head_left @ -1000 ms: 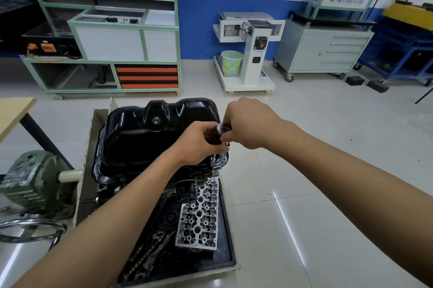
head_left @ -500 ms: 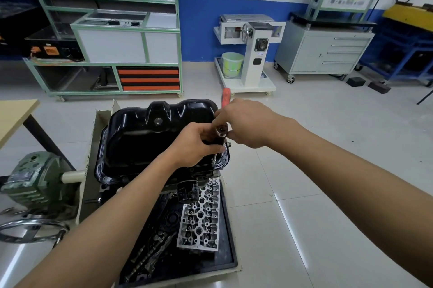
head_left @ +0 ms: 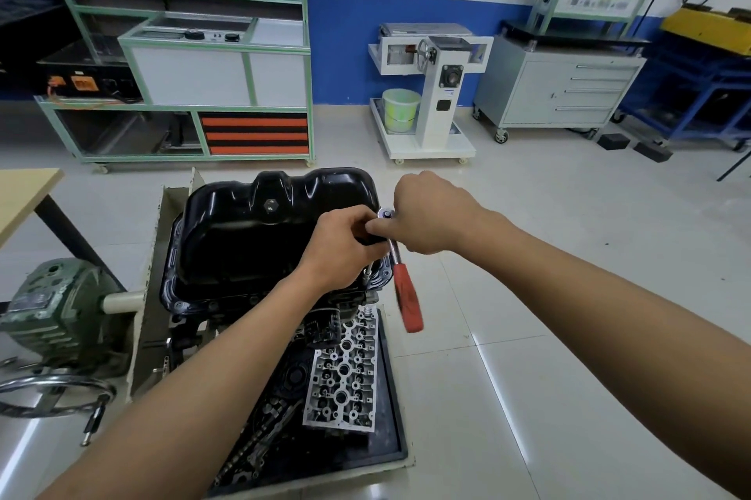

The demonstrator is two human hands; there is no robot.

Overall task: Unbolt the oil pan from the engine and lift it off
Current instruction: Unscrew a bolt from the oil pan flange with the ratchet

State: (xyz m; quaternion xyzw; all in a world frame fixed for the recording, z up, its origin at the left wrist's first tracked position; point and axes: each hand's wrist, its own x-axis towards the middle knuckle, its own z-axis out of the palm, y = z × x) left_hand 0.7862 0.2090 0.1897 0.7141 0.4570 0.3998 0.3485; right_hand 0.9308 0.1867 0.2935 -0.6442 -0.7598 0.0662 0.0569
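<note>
Unbolting is in hand: the oil pan (head_left: 260,239) sits on the engine (head_left: 191,320). At its four o'clock rim, the left hand (head_left: 341,247) grips the ratchet (head_left: 406,296) by its shaft and the right hand (head_left: 430,211) pinches its head. Next comes steady turning.

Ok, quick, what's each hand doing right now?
Left hand: closed round the ratchet's extension at the oil pan rim.
Right hand: closed on the ratchet head; red handle hangs free.

Two bare forearms fill the lower view: the left forearm (head_left: 211,373) reaches in from 7 o'clock, the right forearm (head_left: 609,304) from 4 o'clock, both uncovered right to the view's edge. Each narrows at the wrist into a bare grip, the left grip (head_left: 345,245) and right grip (head_left: 433,211), knuckles rounded and smooth.
</note>
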